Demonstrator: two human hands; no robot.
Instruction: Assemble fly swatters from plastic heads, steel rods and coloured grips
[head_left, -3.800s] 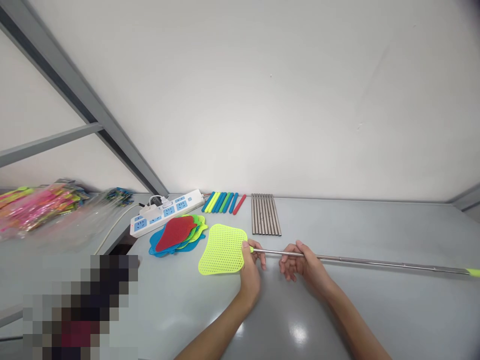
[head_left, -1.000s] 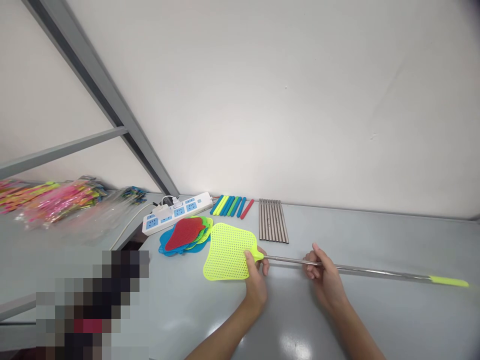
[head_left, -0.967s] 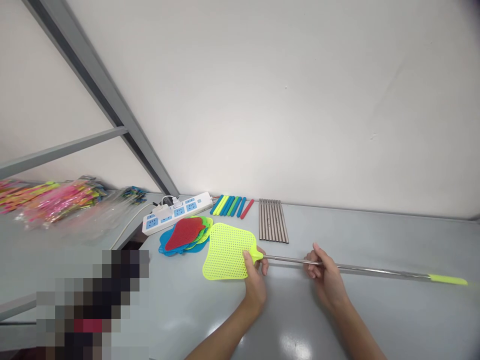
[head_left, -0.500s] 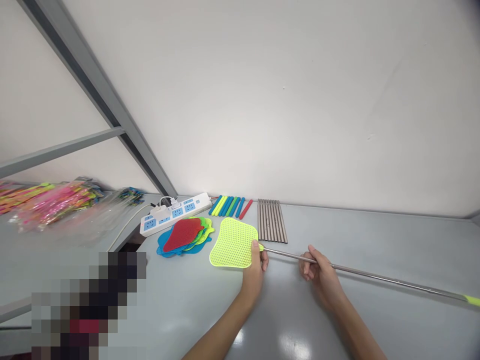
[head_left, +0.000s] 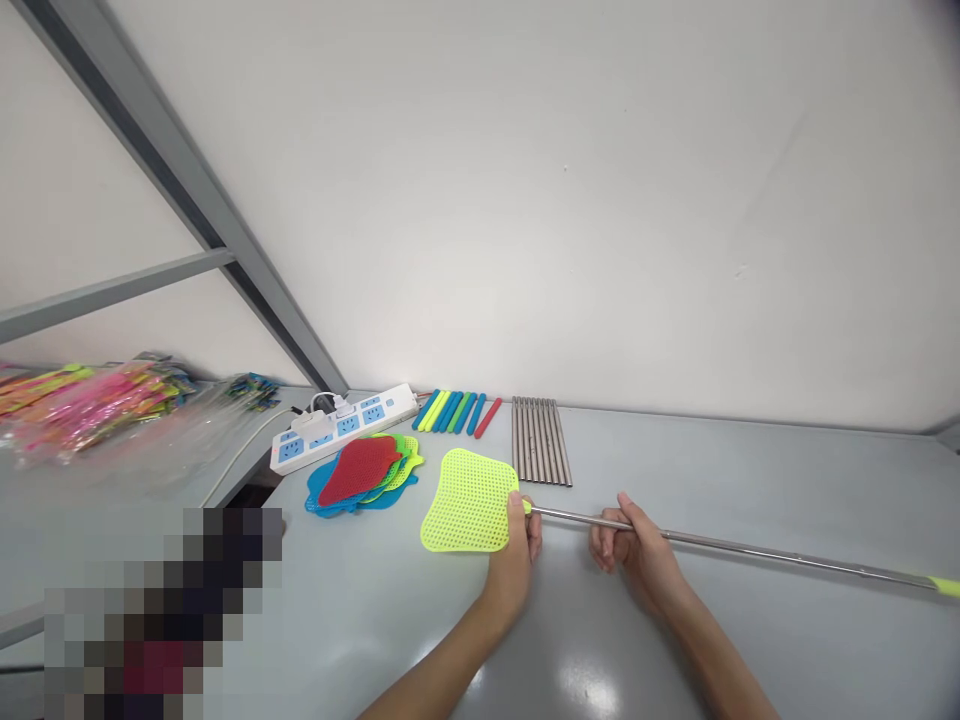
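Observation:
A yellow-green fly swatter [head_left: 471, 502] with a long, extended metal rod spans from the middle to the right edge of the view. My left hand [head_left: 517, 545] grips it where the mesh head meets the rod, thumb on top. Farther along, my right hand [head_left: 637, 550] closes around the rod, its thumb and fingers wrapped about the metal. At the far right the rod ends in a yellow-green handle, cut off by the frame. Behind the swatter head lie a stack of mesh swatter heads [head_left: 360, 470], red on top, and a row of metal rods [head_left: 540, 440].
Coloured handle tubes [head_left: 450, 411] lie in a row by the wall. A white power strip [head_left: 345, 428] with plugs and cables sits at the back left. Plastic-bagged items [head_left: 112, 405] rest beyond a grey metal frame [head_left: 217, 200]. A pixelated patch covers the lower left.
The swatter's head end has dipped slightly towards me along with my left hand, while the handle end has risen a little. Both hands keep their hold; the view has shifted slightly.

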